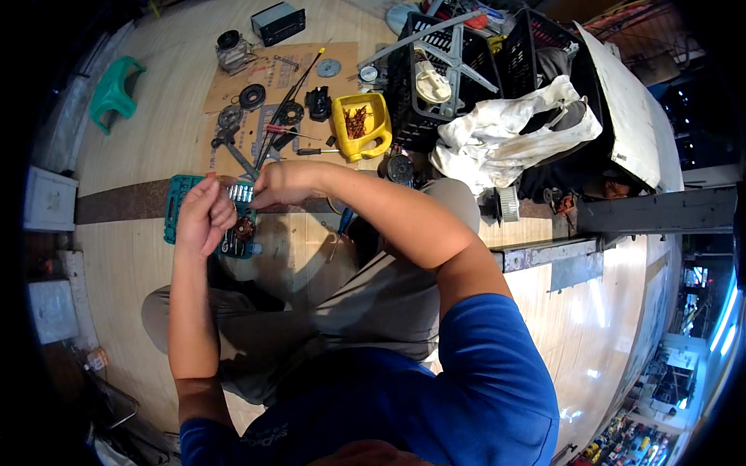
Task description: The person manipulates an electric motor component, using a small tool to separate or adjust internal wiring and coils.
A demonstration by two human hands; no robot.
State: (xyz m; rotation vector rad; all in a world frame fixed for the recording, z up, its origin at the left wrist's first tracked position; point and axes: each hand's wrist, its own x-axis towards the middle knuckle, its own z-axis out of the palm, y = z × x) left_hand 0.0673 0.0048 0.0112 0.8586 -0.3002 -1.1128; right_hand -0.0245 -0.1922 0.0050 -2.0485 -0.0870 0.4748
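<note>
Currently, both hands are over the teal case (pixel 172 224), which lies open on the pale floor (pixel 120 252) in front of the person's folded legs. The left hand (pixel 205 216) is above the case, its fingers curled in toward the palm; whether it grips something small cannot be told. The right hand (pixel 281 183) is just beside it, at the case's far right corner, its fingers bent and pointing left; its fingertips are partly hidden, so its grip cannot be told either. Between the hands, a row of shiny sockets (pixel 242 193) shows in the case, and a round coppery part (pixel 244 227) sits nearer the person.

Beyond the hands, cardboard (pixel 268 78) carries a black ring (pixel 252 96), a grey disc (pixel 328 68) and a red screwdriver (pixel 291 131). At its right edge stands a yellow tub (pixel 339 116) with reddish-brown pieces (pixel 355 123) inside. A blue-handled screwdriver (pixel 345 220) is to the right of the case, near the person's leg. Farther right, a white cloth (pixel 505 136) is draped beside a black crate (pixel 402 101). A green stool (pixel 115 95) stands at far left.
</note>
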